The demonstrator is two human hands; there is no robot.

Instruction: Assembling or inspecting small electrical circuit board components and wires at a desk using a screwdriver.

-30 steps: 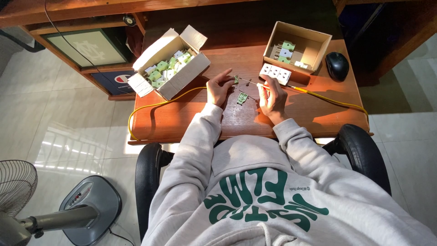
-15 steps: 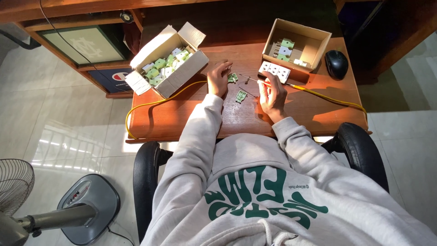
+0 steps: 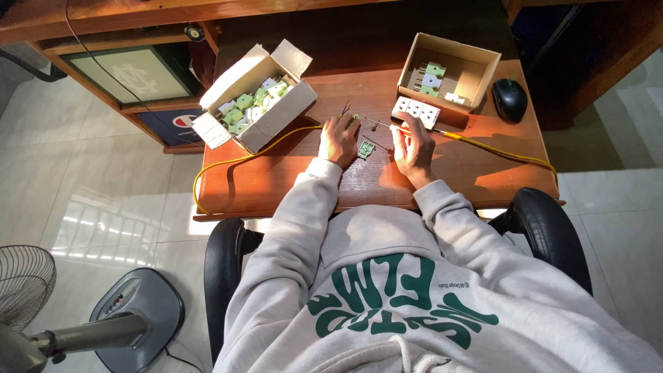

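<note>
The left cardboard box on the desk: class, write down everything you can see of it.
The box is an oblong brown cardboard carton, lying at a slant on the wooden desk, near its left rear corner. Its flaps are open: one stands at the far end, one long flap folds out to the rear, and a pale one hangs over the desk's edge. Inside lies a loose heap of small green and white parts. A yellow cable runs beside its front. Neither hand touches it.
</note>
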